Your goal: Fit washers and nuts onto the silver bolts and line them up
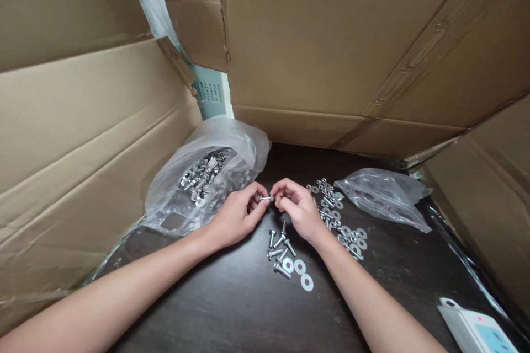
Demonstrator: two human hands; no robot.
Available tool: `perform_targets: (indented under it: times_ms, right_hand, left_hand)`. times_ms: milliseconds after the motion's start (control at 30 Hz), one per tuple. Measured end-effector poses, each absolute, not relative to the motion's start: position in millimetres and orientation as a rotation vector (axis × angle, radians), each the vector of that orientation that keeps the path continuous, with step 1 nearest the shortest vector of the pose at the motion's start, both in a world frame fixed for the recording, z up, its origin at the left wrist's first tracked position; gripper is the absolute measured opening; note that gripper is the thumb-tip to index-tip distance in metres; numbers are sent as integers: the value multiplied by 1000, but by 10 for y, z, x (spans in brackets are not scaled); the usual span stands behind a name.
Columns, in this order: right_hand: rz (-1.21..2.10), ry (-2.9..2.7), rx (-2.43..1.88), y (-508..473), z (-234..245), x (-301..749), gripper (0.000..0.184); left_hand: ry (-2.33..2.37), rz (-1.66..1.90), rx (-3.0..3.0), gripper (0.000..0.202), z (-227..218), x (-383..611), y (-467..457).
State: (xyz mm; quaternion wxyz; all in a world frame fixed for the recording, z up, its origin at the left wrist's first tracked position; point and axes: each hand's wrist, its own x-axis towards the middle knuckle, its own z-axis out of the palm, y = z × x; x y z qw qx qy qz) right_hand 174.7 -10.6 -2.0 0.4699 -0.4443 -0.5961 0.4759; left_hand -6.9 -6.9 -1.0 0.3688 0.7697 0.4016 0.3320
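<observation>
Bolts [202, 178] inside open plastic bag [244, 133]

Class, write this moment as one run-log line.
left hand: pinches bolt; right hand: beside bolt's end, contact unclear; tabletop: loose bolts, washers, plastic bag of hardware

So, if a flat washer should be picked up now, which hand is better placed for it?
Probably the right hand: it is nearer to the loose washers and the mixed metal pile lies beside it, while the left hand appears to hold a small bolt at its fingertips.
</observation>
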Motion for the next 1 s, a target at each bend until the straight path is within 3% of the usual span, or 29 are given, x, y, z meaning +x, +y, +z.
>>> perform_targets:
  times_ms: [233, 467, 700, 1000]
  right_hand:
    - [1124, -1496, -1167, -95, -72, 1742, 5]
    - [1161, -1450, -1089, -97, -37, 1758, 15]
    - [1095, -1498, -1183, -102, -81, 1745, 4]
    - [1103, -1484, -1131, -105, -79, 1745, 9]
  left_hand:
    - [1039, 879, 1965, 12, -13, -66, -62]
    - [1028, 868, 1971, 12, -14, -58, -65]
    - [1047, 862, 1966, 13, -21, -72, -66]
    - [1024, 853, 1960, 13, -19, -71, -55]
